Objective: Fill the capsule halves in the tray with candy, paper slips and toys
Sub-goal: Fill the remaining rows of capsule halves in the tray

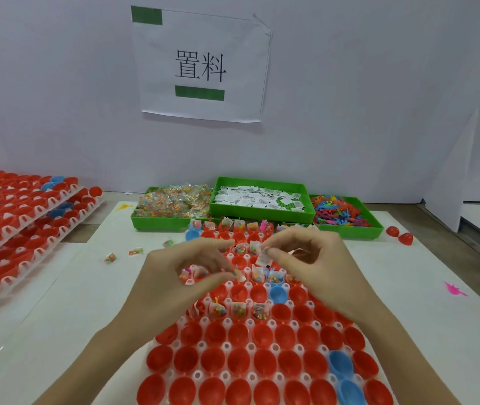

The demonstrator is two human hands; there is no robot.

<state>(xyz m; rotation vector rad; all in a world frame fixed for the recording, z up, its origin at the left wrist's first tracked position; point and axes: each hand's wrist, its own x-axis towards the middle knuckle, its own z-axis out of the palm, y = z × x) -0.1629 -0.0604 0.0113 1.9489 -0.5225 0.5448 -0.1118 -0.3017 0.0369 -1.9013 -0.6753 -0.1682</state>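
A white plastic tray [262, 350] of round sockets lies on the white worktop [57, 287], nearly every socket holding an open red plastic capsule half [241, 361], with a few blue capsule halves [341, 365] among them. Both hands hover over the far half of this tray. The left hand [180, 273] has its fingers curled and pinches small clear candy packets [193, 274] between thumb and fingertips. The right hand [311, 258] pinches a small white paper slip [262, 258] between thumb and forefinger, just above the tray's middle rows. Several capsule halves in the tray's far rows already hold candy packets and slips; the near rows look unfilled. Beyond the tray stand three green plastic bins: one of candy packets [171, 204], one of white printed paper slips [259, 198] set higher, one of small coloured plastic toys [341, 213]. Left of the tray, loose candy packets [123, 254] lie on the worktop, and farther left sit stacked trays of red capsule halves [19, 226]. Right of the tray lie a pink toy [453, 289] and two loose red halves [401, 235]. A paper sign [200, 65] hangs on the wall behind
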